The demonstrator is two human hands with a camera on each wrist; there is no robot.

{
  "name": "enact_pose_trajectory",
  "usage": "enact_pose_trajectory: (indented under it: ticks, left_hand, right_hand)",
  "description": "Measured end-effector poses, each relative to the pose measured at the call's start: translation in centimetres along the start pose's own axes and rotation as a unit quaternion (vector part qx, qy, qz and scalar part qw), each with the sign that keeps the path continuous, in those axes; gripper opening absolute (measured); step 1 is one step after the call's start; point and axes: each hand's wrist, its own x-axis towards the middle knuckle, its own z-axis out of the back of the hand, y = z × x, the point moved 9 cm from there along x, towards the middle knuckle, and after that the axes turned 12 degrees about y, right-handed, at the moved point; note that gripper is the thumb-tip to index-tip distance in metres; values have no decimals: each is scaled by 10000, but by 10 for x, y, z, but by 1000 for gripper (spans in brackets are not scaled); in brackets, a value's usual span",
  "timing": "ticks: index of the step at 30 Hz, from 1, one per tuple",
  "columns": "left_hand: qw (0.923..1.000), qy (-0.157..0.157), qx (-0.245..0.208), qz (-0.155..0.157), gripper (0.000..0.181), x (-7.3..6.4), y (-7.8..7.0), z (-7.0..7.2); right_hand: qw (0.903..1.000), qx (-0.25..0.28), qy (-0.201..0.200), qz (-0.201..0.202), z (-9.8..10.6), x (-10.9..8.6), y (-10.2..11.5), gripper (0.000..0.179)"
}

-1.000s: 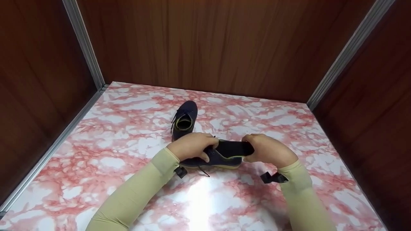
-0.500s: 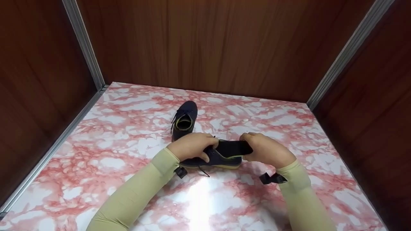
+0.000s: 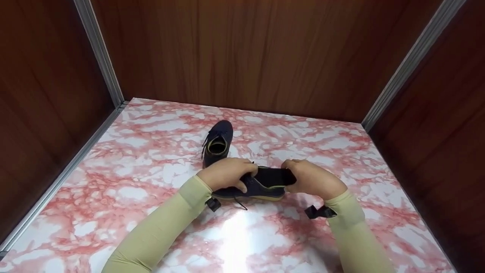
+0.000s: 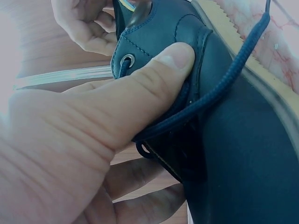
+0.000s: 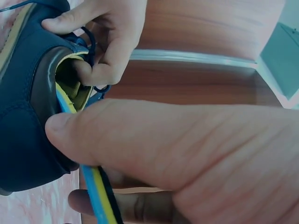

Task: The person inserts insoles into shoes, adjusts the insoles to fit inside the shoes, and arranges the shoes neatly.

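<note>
A dark blue lace-up shoe [image 3: 259, 190] with a tan sole lies sideways on the table, its toe to the left. My left hand [image 3: 226, 173] grips it over the laced part, thumb on the near side beside a loose lace [image 4: 233, 70]. From the shoe's opening sticks a black-topped insole [image 3: 271, 177]. Blue and yellow layers show along the insole's edge [image 5: 99, 191] in the right wrist view. My right hand [image 3: 316, 179] holds its outer end, the thumb close by the heel collar. The insole's front part is hidden inside the shoe.
A matching second shoe [image 3: 223, 131] stands just behind my left hand, toe pointing away. The table [image 3: 151, 144] has a red and white marbled top. Brown wood-look panels [image 3: 246, 57] rise behind it and on both sides, with metal strips [image 3: 100, 57] at the corners.
My right hand has shifted slightly left toward the shoe, and the insole has slid a little further in. My left hand and both shoes stay where they were.
</note>
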Motion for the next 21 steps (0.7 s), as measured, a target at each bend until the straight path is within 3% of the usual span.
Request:
enact_pose_trajectory:
  ticks: [21]
  left_hand:
    - [10000,-5,19,-33,47,0,-1,1]
  right_hand:
    - [10000,-27,-4,-70,8,-11,-6,42]
